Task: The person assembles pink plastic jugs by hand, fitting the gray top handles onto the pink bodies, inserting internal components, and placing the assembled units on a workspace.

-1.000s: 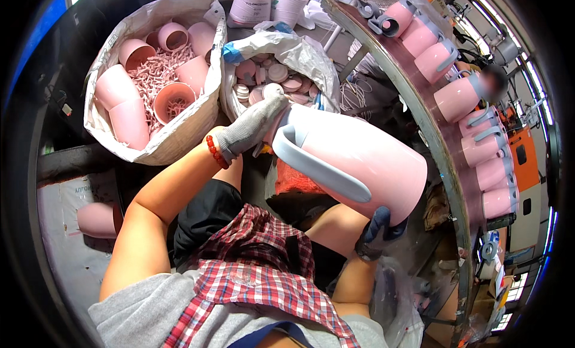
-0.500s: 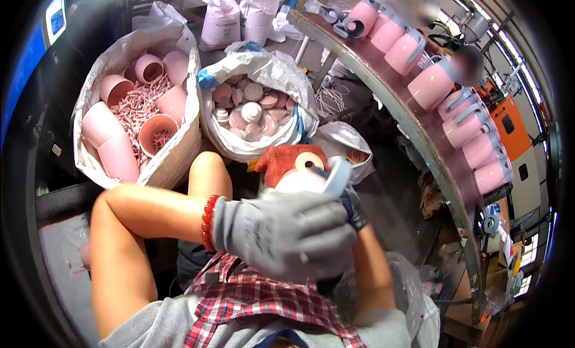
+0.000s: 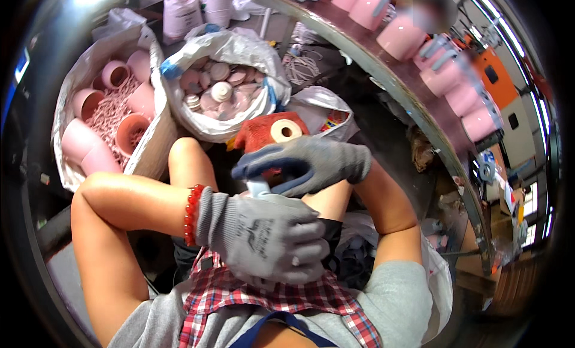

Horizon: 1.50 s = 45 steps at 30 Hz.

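Observation:
My left hand (image 3: 269, 237), in a grey knit glove with a red bead bracelet at the wrist, is closed in front of my chest. A pale grey handle (image 3: 259, 188) pokes out above its knuckles. It seems to belong to a pink jug that the glove almost wholly covers. Just above it my right hand (image 3: 311, 165), gloved in grey with a dark blue palm, curves with thumb and fingers apart. Its fingertips are close to the handle; whether they touch cannot be made out. Beyond sit a red cloth (image 3: 254, 132) and a cream tape roll (image 3: 286, 131).
A white sack (image 3: 66, 114) at left holds pink cups and shreds. Beside it another sack (image 3: 263, 51) holds pink and white round lids. Pink jugs (image 3: 402, 38) with grey handles line the curved bench (image 3: 359, 63) at right. A plastic bag (image 3: 440, 276) lies by my right arm.
My right hand has come up and over the left from behind it, its fingers now spread. The left hand and the handle have shifted left and slightly down. The whole view has tilted.

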Motion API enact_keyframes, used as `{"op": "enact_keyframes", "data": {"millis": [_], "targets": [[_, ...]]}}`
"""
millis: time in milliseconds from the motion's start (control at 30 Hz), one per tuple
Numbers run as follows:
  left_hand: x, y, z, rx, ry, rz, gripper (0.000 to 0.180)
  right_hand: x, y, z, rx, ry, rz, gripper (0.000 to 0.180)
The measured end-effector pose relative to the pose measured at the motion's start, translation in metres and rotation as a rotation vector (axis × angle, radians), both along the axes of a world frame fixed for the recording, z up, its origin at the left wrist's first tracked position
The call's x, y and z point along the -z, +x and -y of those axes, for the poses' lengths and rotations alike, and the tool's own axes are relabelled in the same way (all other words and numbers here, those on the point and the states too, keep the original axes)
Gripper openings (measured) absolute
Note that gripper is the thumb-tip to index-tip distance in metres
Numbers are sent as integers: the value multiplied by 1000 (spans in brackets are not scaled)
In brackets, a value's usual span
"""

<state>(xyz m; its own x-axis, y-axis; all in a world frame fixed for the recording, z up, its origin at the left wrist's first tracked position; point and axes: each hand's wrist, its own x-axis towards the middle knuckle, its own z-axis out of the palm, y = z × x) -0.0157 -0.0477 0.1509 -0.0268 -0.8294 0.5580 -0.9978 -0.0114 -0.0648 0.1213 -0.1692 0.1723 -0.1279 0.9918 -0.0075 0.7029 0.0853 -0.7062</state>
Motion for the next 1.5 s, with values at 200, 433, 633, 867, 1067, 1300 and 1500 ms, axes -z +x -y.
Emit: {"op": "enact_keyframes", "data": {"millis": [200,433,633,867,1067,1300,1500], "targets": [[-8,7,-11,-14,-112,-58,43,22,17,5,61,-119,-53,59],[-11,-6,-3,66,-153,31,34,56,4,-13,-31,-57,-170,51],[-15,-5,-110,-640,-496,-97,74,-11,83,25,849,214,-133,25],[93,-130,-326,-1521,-1331,-192,51,-105,242,193,1178,588,1160,25],[191,-305,-388,-1896,-1729,-74,50,-118,370,249,1411,768,611,31],[306,-404,-332,-3115,-1025,-766,107,-105,432,225,1524,561,774,34],[360,-428,-330,-3182,-1100,-1022,106,-80,457,239,1392,375,877,31]]}}
